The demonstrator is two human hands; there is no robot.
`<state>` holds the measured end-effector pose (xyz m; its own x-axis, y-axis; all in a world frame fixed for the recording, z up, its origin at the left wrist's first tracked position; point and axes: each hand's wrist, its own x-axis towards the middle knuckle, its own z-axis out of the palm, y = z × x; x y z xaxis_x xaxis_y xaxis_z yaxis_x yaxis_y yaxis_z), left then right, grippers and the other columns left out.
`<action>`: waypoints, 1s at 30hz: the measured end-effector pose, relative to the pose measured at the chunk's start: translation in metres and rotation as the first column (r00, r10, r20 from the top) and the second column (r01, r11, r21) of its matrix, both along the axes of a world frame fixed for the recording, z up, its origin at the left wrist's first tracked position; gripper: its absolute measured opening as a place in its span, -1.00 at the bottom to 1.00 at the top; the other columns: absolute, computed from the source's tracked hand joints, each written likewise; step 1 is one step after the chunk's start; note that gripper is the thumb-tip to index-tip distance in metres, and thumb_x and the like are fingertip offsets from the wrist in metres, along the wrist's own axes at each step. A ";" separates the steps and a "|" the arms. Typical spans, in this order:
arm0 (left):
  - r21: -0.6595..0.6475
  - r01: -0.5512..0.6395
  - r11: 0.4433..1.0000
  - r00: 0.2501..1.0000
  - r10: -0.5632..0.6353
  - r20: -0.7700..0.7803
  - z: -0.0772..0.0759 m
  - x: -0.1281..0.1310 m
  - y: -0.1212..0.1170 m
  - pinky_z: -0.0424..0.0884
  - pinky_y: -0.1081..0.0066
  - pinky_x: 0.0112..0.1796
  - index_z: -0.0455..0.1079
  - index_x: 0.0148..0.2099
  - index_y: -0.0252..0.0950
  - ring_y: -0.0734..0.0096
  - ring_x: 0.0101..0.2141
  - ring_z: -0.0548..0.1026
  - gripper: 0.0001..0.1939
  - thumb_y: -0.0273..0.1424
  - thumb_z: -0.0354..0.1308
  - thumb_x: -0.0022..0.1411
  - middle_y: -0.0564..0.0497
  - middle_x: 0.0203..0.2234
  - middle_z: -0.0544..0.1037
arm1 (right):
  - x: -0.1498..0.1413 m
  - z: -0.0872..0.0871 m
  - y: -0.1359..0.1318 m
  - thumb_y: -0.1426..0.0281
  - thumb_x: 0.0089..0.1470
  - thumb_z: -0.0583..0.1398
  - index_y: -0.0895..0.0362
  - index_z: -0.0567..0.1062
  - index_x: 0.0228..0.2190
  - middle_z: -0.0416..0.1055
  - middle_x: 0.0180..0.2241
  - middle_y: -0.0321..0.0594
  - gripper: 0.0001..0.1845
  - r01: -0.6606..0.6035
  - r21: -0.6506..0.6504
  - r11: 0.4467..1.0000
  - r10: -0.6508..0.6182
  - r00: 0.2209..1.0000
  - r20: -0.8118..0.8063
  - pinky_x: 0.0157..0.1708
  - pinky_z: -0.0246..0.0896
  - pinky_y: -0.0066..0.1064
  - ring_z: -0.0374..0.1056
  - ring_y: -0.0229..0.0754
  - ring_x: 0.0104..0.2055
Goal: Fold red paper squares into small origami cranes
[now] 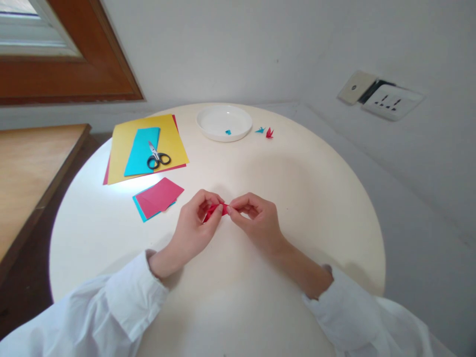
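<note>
A small piece of folded red paper (224, 209) is held between my two hands above the middle of the table. My left hand (196, 220) pinches it with thumb and fingers, and a red tip shows inside that grip. The fingertips of my right hand (256, 218) close on the paper's right end. My fingers cover part of its folds. Left of my hands lie red and blue paper pieces (159, 197), one over the other. Toward the back right of the table, a blue paper crane (260, 130) sits beside a red paper crane (269, 133).
A white round dish (208, 133) at the table's back holds a small blue paper piece (228, 132). Black-handled scissors (158, 157) rest on a blue sheet (139, 151) over yellow paper (174, 144). The wall stands close behind the round white table (327, 198).
</note>
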<state>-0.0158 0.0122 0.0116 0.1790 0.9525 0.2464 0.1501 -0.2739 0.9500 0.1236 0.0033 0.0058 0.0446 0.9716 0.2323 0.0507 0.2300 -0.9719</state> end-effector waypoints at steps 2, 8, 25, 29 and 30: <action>-0.001 -0.004 1.000 0.999 0.004 -0.036 0.000 -0.001 0.000 0.35 0.48 -0.41 0.26 -0.39 -0.29 0.49 -0.44 0.42 -0.95 -0.50 0.07 0.11 0.04 -0.47 0.44 | 0.000 -0.001 0.000 0.47 -0.16 0.24 0.15 0.42 -0.59 0.40 -0.57 -0.31 -0.93 -0.002 0.004 1.000 0.002 1.000 0.003 -0.44 0.34 -0.45 0.34 -0.30 -0.50; 0.002 -0.024 1.000 0.998 0.024 -0.055 -0.001 -0.001 0.001 0.34 0.49 -0.45 0.27 -0.40 -0.29 0.50 -0.47 0.41 -0.96 -0.49 0.07 0.10 0.05 -0.50 0.44 | 0.000 -0.002 0.000 0.47 -0.15 0.24 0.15 0.41 -0.59 0.40 -0.57 -0.31 -0.92 -0.009 0.022 1.000 0.009 1.000 0.009 -0.45 0.33 -0.45 0.33 -0.31 -0.51; -0.029 -0.053 0.998 0.999 0.053 -0.015 -0.003 0.000 0.000 0.34 0.48 -0.45 0.27 -0.45 -0.29 0.51 -0.47 0.41 -0.94 -0.48 0.10 0.05 0.06 -0.50 0.43 | 0.000 -0.003 0.000 0.48 -0.15 0.22 0.14 0.38 -0.61 0.38 -0.57 -0.32 -0.90 -0.015 0.025 1.000 0.014 1.000 0.028 -0.44 0.31 -0.44 0.31 -0.31 -0.49; -0.043 -0.057 0.997 0.998 0.057 0.007 -0.002 0.001 0.001 0.36 0.47 -0.43 0.28 -0.46 -0.29 0.48 -0.46 0.42 -0.94 -0.46 0.11 0.03 0.04 -0.50 0.44 | 0.000 -0.002 0.000 0.48 -0.16 0.22 0.14 0.37 -0.62 0.37 -0.59 -0.33 -0.89 -0.008 0.014 1.000 0.008 1.000 0.028 -0.46 0.30 -0.45 0.29 -0.31 -0.51; -0.045 -0.057 0.997 0.998 0.058 0.010 -0.002 0.001 0.001 0.36 0.46 -0.43 0.28 -0.46 -0.29 0.47 -0.45 0.42 -0.94 -0.46 0.12 0.03 0.04 -0.50 0.44 | 0.000 -0.002 0.000 0.48 -0.16 0.22 0.14 0.37 -0.62 0.37 -0.59 -0.33 -0.89 -0.008 0.014 1.000 0.007 1.000 0.029 -0.47 0.30 -0.45 0.29 -0.31 -0.51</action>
